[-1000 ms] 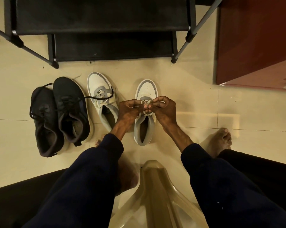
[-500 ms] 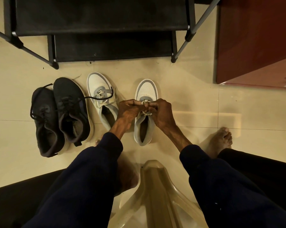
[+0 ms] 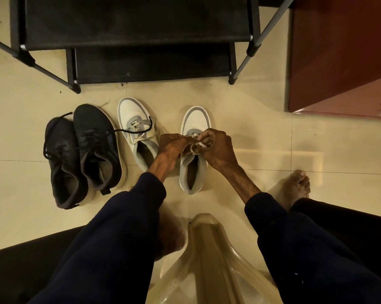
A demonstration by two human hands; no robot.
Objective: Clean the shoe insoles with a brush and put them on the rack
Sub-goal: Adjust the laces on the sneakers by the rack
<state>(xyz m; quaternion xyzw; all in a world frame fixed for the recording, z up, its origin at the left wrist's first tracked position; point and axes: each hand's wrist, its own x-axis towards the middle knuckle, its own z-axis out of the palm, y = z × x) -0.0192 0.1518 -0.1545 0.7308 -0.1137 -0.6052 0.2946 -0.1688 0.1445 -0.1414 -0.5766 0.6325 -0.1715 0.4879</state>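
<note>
A white and grey shoe (image 3: 195, 119) stands on the floor in front of me, toe pointing away. My left hand (image 3: 171, 145) and my right hand (image 3: 218, 148) meet over its tongue, and both pinch its white lace (image 3: 198, 146). Its partner, a second white shoe (image 3: 137, 126), stands to the left with its lace loose. The black shoe rack (image 3: 141, 29) stands beyond the shoes. No insole or brush shows.
Two black shoes (image 3: 84, 154) lie side by side at the left, one lace trailing over the second white shoe. A red-brown cabinet (image 3: 338, 51) fills the upper right. A translucent plastic stool (image 3: 209, 260) sits between my knees, and my bare foot (image 3: 295, 187) rests on the tiled floor.
Both hands have stayed on the right white shoe's lace, working it. The fingers have shifted slightly and a short loop of lace now shows between them.
</note>
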